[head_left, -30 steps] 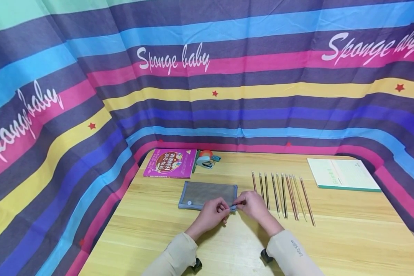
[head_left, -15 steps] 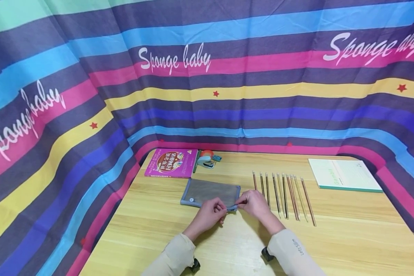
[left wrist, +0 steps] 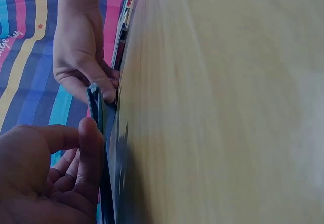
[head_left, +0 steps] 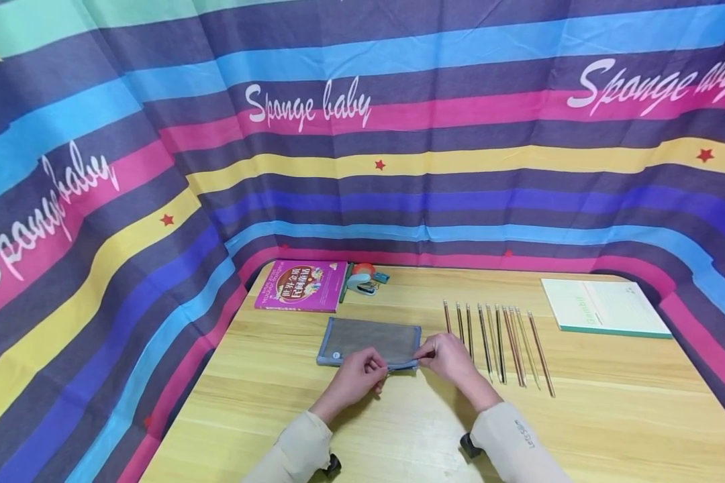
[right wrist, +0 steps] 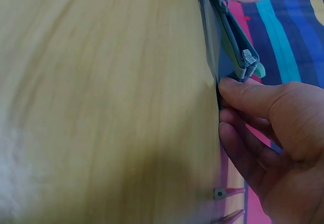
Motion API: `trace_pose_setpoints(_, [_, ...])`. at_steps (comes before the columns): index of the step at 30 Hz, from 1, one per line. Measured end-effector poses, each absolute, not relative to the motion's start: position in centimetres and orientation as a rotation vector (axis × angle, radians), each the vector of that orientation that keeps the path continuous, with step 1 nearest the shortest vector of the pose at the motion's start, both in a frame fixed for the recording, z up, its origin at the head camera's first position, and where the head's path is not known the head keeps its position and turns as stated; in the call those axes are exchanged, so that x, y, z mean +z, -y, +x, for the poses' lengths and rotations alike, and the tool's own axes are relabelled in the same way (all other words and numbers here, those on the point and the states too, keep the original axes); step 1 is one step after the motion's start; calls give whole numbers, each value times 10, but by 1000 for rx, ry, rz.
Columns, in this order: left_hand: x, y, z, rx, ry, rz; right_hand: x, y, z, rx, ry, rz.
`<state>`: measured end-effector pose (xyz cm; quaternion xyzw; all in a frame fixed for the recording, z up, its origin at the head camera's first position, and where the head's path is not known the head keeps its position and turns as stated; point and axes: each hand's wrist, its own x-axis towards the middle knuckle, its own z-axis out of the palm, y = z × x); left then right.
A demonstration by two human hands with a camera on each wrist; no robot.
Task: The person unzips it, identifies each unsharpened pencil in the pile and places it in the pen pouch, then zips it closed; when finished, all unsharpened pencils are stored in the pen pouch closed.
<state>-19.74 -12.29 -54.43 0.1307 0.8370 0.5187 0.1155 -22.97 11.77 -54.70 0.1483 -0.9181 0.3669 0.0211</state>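
A grey-blue mesh zipper pouch (head_left: 371,339) lies flat on the table in the head view, its zipper edge facing the person. My left hand (head_left: 356,377) pinches the zipper pull between thumb and forefinger, around the middle right of that edge. The right hand (head_left: 450,357) pinches the pouch's near right corner. In the right wrist view, the zipper slider (right wrist: 223,2) sits by the left fingertips, and the zipper (right wrist: 242,38) gapes between it and the corner end. The left wrist view shows the left thumb and finger at the pouch edge (left wrist: 96,107), partly hiding the pull.
Several pencils (head_left: 499,345) lie side by side just right of the right hand. A purple book (head_left: 302,285) is at the back left, with a stapler (head_left: 362,283) beside it. A pale notebook (head_left: 604,306) lies at the back right. Striped cloth (head_left: 399,201) surrounds the table.
My left hand has slid leftward along the zipper edge, away from the right corner, and part of the zipper now gapes. The right hand keeps its pinch on the corner.
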Motion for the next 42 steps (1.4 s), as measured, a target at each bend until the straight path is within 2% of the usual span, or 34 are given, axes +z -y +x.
trace_pose_setpoints(26, [-540,175,-202,1522,-2530,389,-545,-126,-233,1172,2874,355])
trace_pose_setpoints(42, [-535,206,-202,1508,-2577,301,-544,-130,-233,1211,2900,283])
